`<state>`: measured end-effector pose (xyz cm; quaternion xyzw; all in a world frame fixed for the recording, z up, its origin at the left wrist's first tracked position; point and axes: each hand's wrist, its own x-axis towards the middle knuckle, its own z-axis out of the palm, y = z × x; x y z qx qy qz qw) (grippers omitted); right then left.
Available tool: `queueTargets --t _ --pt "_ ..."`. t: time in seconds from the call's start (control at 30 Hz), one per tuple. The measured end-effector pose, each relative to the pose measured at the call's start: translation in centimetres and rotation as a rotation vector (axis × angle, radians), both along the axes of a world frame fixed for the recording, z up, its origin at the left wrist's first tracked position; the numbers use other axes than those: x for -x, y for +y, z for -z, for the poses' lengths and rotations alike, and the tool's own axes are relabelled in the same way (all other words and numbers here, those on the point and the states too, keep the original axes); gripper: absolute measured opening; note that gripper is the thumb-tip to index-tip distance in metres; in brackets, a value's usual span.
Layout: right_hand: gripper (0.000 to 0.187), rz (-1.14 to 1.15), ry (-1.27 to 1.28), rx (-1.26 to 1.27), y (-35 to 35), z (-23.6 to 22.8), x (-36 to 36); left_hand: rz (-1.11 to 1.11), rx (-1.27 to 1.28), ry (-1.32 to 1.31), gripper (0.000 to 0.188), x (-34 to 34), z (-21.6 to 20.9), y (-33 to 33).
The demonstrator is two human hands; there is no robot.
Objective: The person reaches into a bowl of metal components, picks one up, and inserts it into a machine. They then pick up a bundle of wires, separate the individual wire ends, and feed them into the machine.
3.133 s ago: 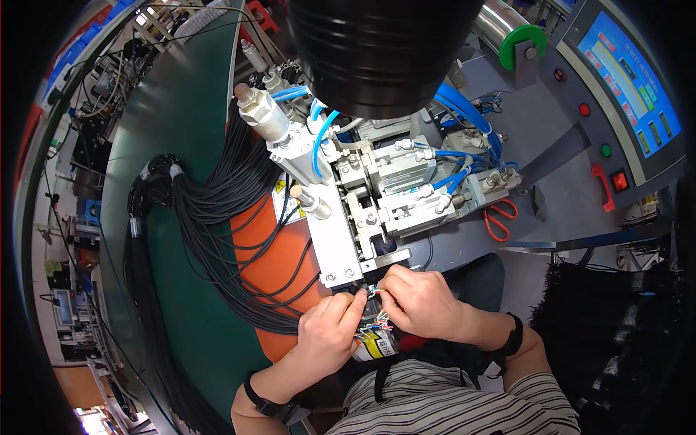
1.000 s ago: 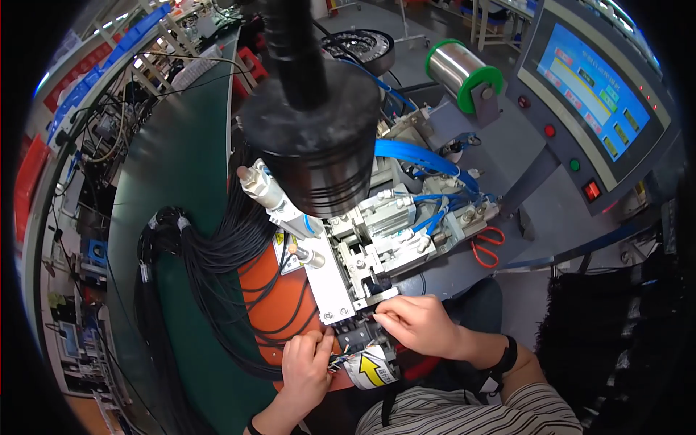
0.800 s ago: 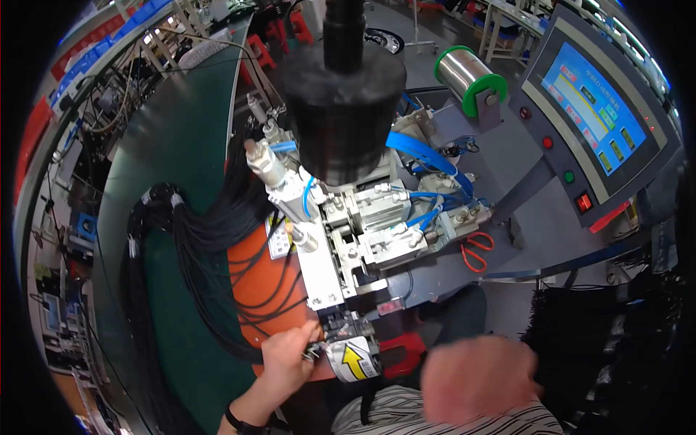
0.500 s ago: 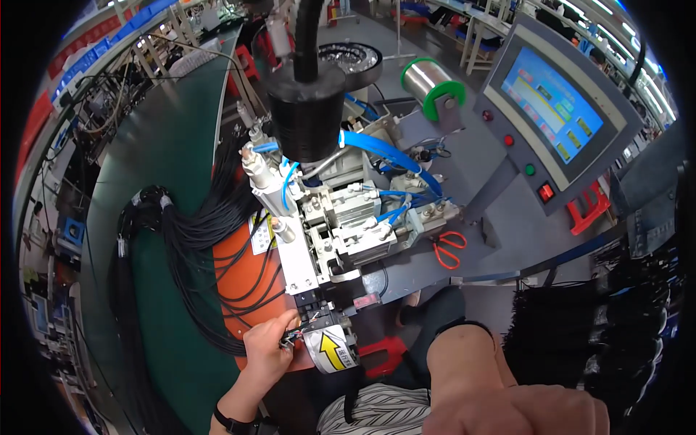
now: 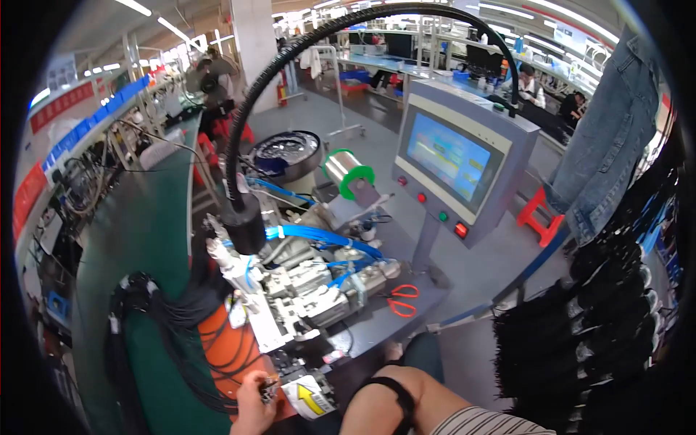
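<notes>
At the lower edge, my left hand (image 5: 254,404) is closed, with fingers and thumb pinching small wire ends (image 5: 270,390); their detail is blurred. It sits just left of the front of a bench machine (image 5: 297,293), beside a white label with a yellow arrow (image 5: 309,397). Black cables (image 5: 217,341) lie across an orange mat (image 5: 226,353) next to this hand. My right hand (image 5: 373,406), with a black band at its wrist, is right of the label, low in the view. Its fingers are hidden, so what they hold cannot be seen.
Red-handled scissors (image 5: 402,300) lie right of the machine. A solder wire spool (image 5: 349,174) and a touchscreen panel (image 5: 451,156) stand behind. A black flexible hose (image 5: 250,94) arches overhead. Black cable bundles (image 5: 551,355) hang at right; a red stool (image 5: 540,216) stands beyond.
The view has tipped upward, showing more of the room. My right hand has swung leftward from the lower right toward the machine's front. My left hand stays closed beside the arrow label.
</notes>
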<state>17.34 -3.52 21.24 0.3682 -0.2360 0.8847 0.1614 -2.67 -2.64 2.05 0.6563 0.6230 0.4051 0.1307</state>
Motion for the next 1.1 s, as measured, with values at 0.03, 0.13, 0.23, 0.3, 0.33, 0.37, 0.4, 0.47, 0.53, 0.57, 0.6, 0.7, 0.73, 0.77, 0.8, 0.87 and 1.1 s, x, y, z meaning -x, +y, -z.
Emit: queueTargets --t 0.03,0.13,0.23,0.3,0.33,0.37,0.4,0.47,0.53,0.57,0.6,0.7,0.73,0.77,0.8,0.87,1.1 --pt "0.049 0.207 0.096 -0.370 1.5 2.1 1.0 0.021 -0.045 0.069 0.015 0.1 0.1 0.0" --pt "0.038 0.575 -0.124 -0.492 5.2 6.3 -1.3 0.043 -0.041 0.028 0.028 0.3 0.7 -0.2" --pt "0.010 1.534 -0.782 -0.617 8.0 13.5 -2.3 0.186 -0.015 0.115 0.019 -0.7 -2.2 0.1" --pt "0.018 1.288 -1.087 -0.391 9.9 16.9 -3.0 0.264 0.148 0.137 0.022 -1.3 -3.4 1.1" --pt "0.019 1.087 -1.133 -0.150 9.9 18.1 -2.8 0.278 0.128 0.151 0.027 -1.4 -3.2 1.4" --pt "0.019 1.037 -1.147 -0.136 9.6 18.9 -2.5 0.297 0.109 0.162 0.032 -1.2 -2.4 1.4" --pt "0.019 1.053 -1.134 -0.301 10.0 18.6 -2.2 0.280 0.139 0.157 0.032 -1.2 -1.7 1.7" --pt "0.017 1.085 -1.079 -0.634 10.7 18.4 -1.9 0.311 0.057 0.105 0.039 -1.4 -0.2 2.2" --pt "0.017 1.190 -0.979 -0.693 11.0 20.1 -1.0 0.332 0.023 0.073 0.043 -1.2 -0.2 2.6" --pt "0.016 1.314 -0.869 -0.759 11.2 21.2 -0.6 0.327 0.019 0.109 0.045 -1.2 -0.6 2.9" --pt "0.015 1.435 -0.753 -0.823 11.3 21.8 -0.5 0.325 0.015 0.145 0.048 -1.3 -1.1 3.3" --pt "0.013 1.153 -0.961 -0.438 10.8 22.0 -0.9 0.348 0.015 0.167 0.050 -1.0 -0.9 3.0" --pt "0.011 1.007 -1.040 -0.249 10.6 21.9 -1.1 0.372 0.013 0.160 0.050 -0.7 -0.8 2.9" --pt "0.011 1.004 -1.048 -0.246 10.7 21.8 -1.2 0.396 0.009 0.153 0.050 -0.6 -0.7 2.7" --pt "0.011 0.888 -1.033 -0.145 11.0 21.6 -1.2 0.399 0.013 0.146 0.050 -0.5 -0.6 2.7" --pt "0.009 0.650 -0.980 0.055 11.7 21.5 -1.3 0.427 0.032 0.087 0.056 -0.6 -0.4 2.9" --pt "0.013 1.067 -0.975 -0.387 10.8 21.9 -1.4 0.478 0.070 0.157 0.056 -2.1 -1.4 3.6"
